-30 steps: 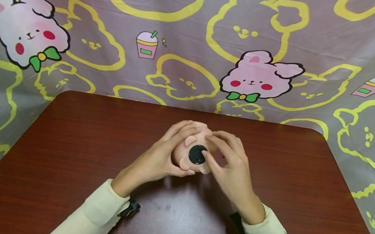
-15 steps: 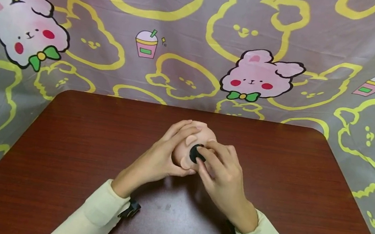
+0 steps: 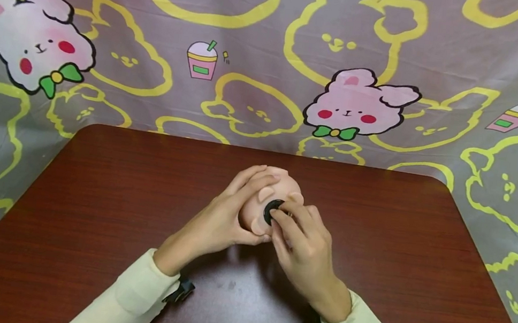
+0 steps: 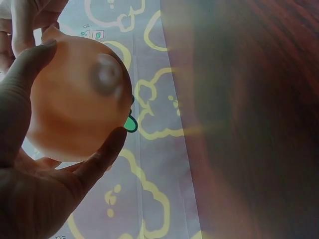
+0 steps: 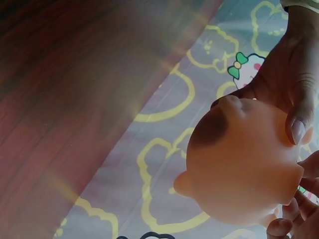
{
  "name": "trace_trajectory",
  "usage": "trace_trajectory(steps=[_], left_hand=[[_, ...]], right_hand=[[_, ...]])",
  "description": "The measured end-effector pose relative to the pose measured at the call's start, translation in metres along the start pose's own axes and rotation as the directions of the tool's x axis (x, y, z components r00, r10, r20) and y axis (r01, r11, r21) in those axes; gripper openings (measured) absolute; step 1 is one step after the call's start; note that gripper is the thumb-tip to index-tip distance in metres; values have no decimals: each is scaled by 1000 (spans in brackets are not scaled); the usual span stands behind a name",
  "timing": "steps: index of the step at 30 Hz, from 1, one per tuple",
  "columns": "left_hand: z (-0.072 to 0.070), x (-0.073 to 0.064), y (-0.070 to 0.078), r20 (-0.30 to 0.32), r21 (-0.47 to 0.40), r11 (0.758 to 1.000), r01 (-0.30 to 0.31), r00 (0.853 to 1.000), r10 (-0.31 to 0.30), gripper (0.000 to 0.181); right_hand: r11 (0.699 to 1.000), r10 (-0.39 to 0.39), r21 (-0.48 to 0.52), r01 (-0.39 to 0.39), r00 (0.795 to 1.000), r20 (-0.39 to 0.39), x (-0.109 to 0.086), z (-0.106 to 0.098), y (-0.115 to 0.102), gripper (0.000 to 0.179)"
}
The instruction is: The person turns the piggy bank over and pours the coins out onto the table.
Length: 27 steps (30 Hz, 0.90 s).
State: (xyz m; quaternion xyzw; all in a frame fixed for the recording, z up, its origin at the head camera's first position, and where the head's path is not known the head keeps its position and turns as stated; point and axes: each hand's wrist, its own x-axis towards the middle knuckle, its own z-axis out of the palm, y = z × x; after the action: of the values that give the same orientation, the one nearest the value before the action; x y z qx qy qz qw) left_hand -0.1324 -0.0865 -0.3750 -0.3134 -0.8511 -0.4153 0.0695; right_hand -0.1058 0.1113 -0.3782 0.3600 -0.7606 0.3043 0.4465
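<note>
A round, pale pink piggy bank (image 3: 281, 185) is held above the table, its underside with short stubby feet turned up toward the head camera. My left hand (image 3: 216, 213) grips it from the left, thumb below and fingers across its top. In the left wrist view its smooth body (image 4: 75, 99) sits between that thumb and fingers. Set in the underside is a round black plug (image 3: 269, 212). My right hand (image 3: 309, 246) pinches the plug with thumb and fingertips, partly covering it. The right wrist view shows the bank's far side (image 5: 244, 164), with the plug hidden there.
Beneath the hands lies a dark reddish-brown wooden table (image 3: 139, 184) with rounded back corners. Behind it hangs a grey cloth (image 3: 263, 49) printed with yellow outlines and cartoon rabbits. A black strap piece (image 3: 181, 291) shows at the left cuff.
My right thumb was on the plug with the fingers on the bank's side; those fingers have come over onto the plug and pinch it. My left hand keeps its hold.
</note>
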Motion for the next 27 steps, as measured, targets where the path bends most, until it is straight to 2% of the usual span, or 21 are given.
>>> trace_trajectory(steps=[12, 27], left_hand=[[-2, -1, 2, -10, 26, 1000, 2, 1000, -1, 97], [-3, -2, 3, -9, 34, 999, 1, 1000, -1, 96]], right_hand=[[999, -10, -48, 9, 1000, -23, 0, 4, -2, 20], [999, -29, -43, 28, 999, -20, 1, 6, -2, 11]])
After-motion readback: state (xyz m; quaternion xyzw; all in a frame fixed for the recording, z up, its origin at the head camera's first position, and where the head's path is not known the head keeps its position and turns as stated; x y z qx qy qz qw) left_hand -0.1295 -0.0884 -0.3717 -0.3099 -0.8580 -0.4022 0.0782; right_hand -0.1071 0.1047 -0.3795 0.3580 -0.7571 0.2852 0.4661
